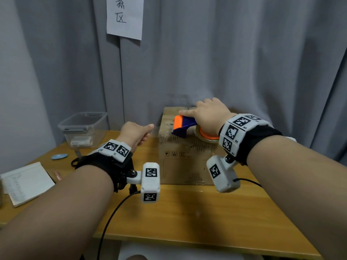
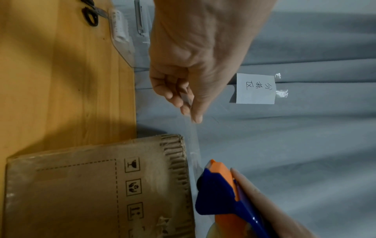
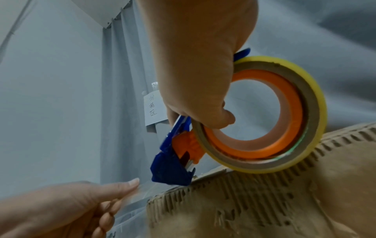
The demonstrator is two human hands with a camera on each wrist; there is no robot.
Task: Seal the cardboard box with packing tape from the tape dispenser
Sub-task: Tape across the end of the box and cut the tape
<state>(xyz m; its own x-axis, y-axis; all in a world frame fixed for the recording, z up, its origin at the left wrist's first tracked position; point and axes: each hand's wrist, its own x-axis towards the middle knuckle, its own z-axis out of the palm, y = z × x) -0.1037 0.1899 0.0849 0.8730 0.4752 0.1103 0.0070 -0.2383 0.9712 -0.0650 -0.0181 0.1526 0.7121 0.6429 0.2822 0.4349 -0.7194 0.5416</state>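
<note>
The left hand (image 2: pixel 189 67) pinched the free end of a clear tape strip (image 2: pixel 194 145) between thumb and fingers (image 2: pixel 175 98). The strip ran from the pinch to the blue and orange tape dispenser (image 2: pixel 219 193), just beside the torn top edge of the cardboard box (image 2: pixel 91 185). The box stood on the wooden worktop (image 2: pixel 61 80). A handwritten paper note (image 2: pixel 255 88) hung taped to the grey curtain (image 2: pixel 305 145). Black-handled scissors (image 2: pixel 90 14) lay by a clear plastic bin (image 2: pixel 126 37).

Worn brown cardboard box (image 1: pixel 180 162) stands shut; blue-orange tape dispenser (image 1: pixel 185 125) apparently rests on top.
</note>
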